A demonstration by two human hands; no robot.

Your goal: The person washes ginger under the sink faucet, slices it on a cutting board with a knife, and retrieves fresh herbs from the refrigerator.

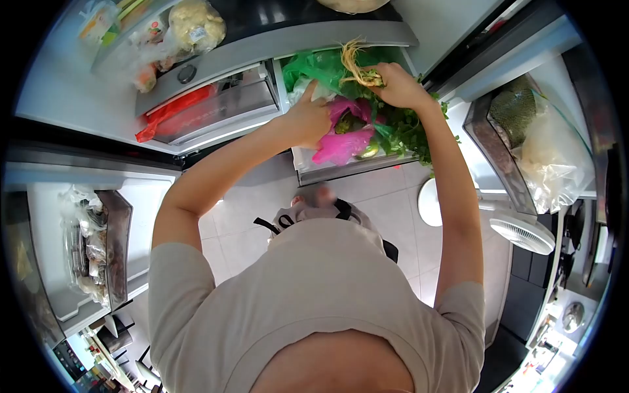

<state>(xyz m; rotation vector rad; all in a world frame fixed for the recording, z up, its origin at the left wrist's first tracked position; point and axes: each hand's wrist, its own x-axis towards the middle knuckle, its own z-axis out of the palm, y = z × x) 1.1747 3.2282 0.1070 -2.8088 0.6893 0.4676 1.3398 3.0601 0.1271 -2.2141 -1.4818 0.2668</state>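
Note:
A bunch of coriander-like herbs (407, 128) hangs leaf-down over the right side of a pulled-out fridge drawer (327, 173). Its pale stringy roots (354, 64) point up, and my right hand (398, 86) is closed around the stems just below them. At the drawer's left side, my left hand (305, 120) grips the edge of a pink plastic bag (343, 145), one finger stretched forward. Greenish vegetables show inside the pink bag's opening. Behind both hands lies a green plastic bag (313, 68). My left fingertips beneath the pink plastic are hidden.
A closed drawer with a red bag (175, 112) sits to the left. On the shelf above are bagged foods and a pale round vegetable (196, 26). Open fridge doors with loaded bins (118, 249) flank me. A white fan (522, 234) stands at right.

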